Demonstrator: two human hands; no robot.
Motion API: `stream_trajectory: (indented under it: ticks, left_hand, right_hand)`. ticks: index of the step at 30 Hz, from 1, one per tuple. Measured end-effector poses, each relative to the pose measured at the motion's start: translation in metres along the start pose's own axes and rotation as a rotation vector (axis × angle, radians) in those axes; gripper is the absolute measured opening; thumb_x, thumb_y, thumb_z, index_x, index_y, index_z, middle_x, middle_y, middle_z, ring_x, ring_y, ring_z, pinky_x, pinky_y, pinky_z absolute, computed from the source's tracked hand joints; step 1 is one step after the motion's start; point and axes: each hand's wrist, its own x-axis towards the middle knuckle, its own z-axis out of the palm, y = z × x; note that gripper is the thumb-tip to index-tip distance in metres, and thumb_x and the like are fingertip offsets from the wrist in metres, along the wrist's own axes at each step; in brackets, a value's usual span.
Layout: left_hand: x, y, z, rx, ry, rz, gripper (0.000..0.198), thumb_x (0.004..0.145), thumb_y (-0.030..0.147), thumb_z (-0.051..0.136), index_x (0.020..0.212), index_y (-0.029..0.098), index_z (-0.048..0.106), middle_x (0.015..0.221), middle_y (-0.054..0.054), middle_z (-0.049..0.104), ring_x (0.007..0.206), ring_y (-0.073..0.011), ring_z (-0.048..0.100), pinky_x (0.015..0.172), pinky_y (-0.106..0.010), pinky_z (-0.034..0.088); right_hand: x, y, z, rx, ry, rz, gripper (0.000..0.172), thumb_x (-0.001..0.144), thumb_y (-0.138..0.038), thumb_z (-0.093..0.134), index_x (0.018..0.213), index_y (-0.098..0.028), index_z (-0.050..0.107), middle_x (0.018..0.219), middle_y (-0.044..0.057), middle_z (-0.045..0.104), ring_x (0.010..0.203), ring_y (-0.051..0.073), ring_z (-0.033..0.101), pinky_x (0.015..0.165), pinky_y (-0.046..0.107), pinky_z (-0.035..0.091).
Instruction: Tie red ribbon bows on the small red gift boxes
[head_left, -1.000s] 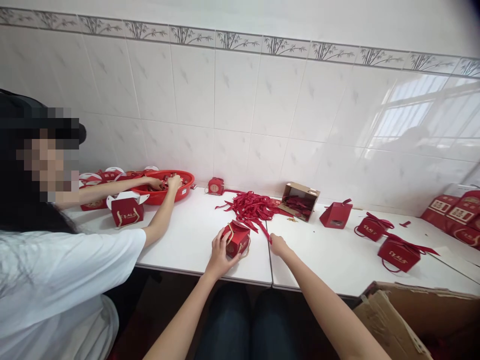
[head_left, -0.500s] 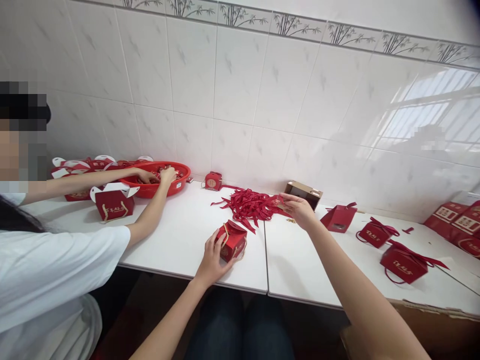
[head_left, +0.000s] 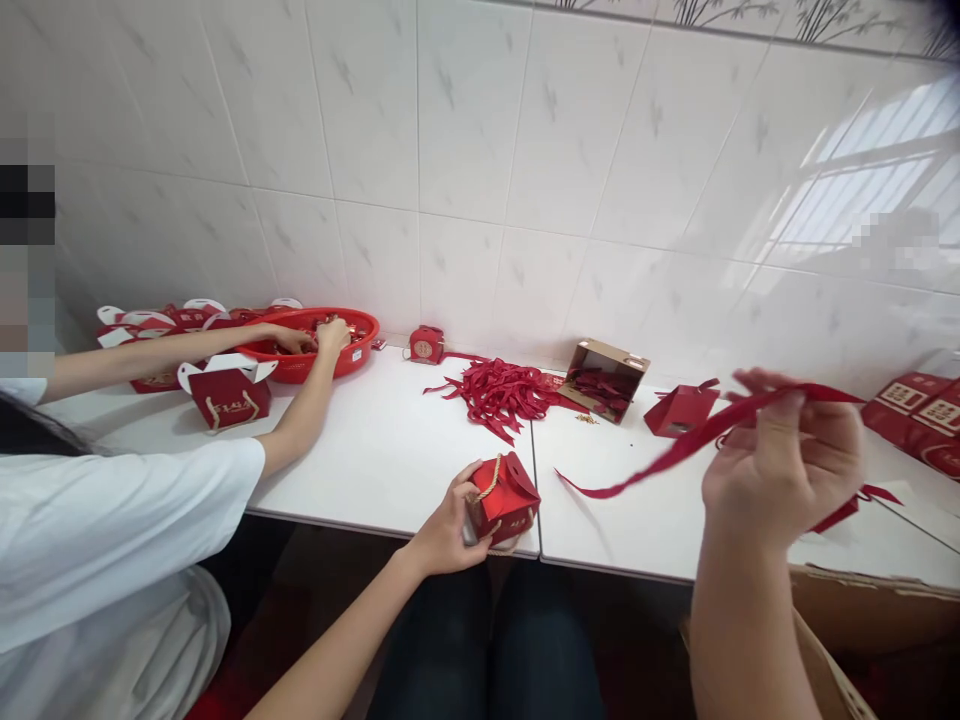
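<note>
Ribbon [head_left: 686, 440] raised in my right hand [head_left: 787, 465], red box [head_left: 511, 488] in my left hand [head_left: 448, 525].
My right thumb and fingers pinch the ribbon, its loose end hanging over the tabletop [head_left: 360, 460]; my left hand grips the red box's side at the front edge. Beyond lies a ribbon heap [head_left: 502, 390], beside an open carton [head_left: 619, 352]. Leftward, a co-worker [head_left: 142, 520] reaches into a red basin [head_left: 289, 371].
</note>
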Motion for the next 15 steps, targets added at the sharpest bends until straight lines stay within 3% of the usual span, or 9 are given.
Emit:
stream_trajectory:
  ticks: [3, 7, 9, 11, 15]
  left_hand:
    - [-0.001, 0.008, 0.001, -0.022, -0.034, -0.015, 0.061, 0.07, 0.025, 0.069, 0.117, 0.023, 0.031, 0.144, -0.018, 0.022, 0.135, -0.031, 0.024, 0.1, -0.046, 0.038]
    - [0.006, 0.006, -0.007, -0.029, -0.041, -0.077, 0.02, 0.084, 0.023, 0.051, 0.104, 0.021, 0.047, 0.134, -0.014, 0.042, 0.128, -0.0257, 0.039, 0.101, -0.042, 0.037]
    - [0.013, 0.001, -0.01, -0.056, -0.009, -0.121, 0.009, 0.086, 0.023, 0.046, 0.094, 0.021, 0.052, 0.127, -0.011, 0.05, 0.122, -0.0232, 0.046, 0.1, -0.04, 0.038]
    - [0.022, -0.006, -0.012, -0.141, 0.122, -0.248, 0.008, 0.085, 0.026, 0.048, 0.087, 0.021, 0.054, 0.118, -0.009, 0.057, 0.113, -0.022, 0.053, 0.097, -0.038, 0.041]
    - [0.034, -0.014, -0.01, -0.208, 0.557, -0.573, 0.014, 0.083, 0.032, 0.05, 0.093, 0.021, 0.05, 0.112, -0.009, 0.057, 0.11, -0.023, 0.054, 0.09, -0.041, 0.045]
  right_hand:
    - [-0.015, 0.008, -0.011, -0.106, -0.267, 0.286, 0.016, 0.077, -0.032, 0.065, 0.081, -0.016, 0.066, 0.072, 0.002, 0.064, 0.066, 0.016, 0.063, 0.065, 0.034, 0.052]
    - [-0.037, 0.039, -0.019, -0.225, -0.809, 0.724, 0.03, 0.07, -0.038, 0.069, 0.088, -0.015, 0.066, 0.066, 0.001, 0.061, 0.05, 0.01, 0.052, 0.05, 0.026, 0.044]
    - [-0.053, 0.057, -0.02, -0.177, -0.98, 0.882, 0.034, 0.071, -0.039, 0.068, 0.096, -0.016, 0.064, 0.067, -0.001, 0.059, 0.047, 0.007, 0.047, 0.047, 0.024, 0.038]
    - [-0.072, 0.073, -0.02, -0.137, -1.041, 1.0, 0.033, 0.072, -0.038, 0.066, 0.097, -0.017, 0.061, 0.063, -0.003, 0.055, 0.046, 0.006, 0.042, 0.046, 0.022, 0.033]
    - [-0.108, 0.095, -0.021, -0.076, -0.972, 1.196, 0.026, 0.068, -0.033, 0.066, 0.087, -0.018, 0.054, 0.05, -0.009, 0.042, 0.044, 0.006, 0.035, 0.045, 0.021, 0.024]
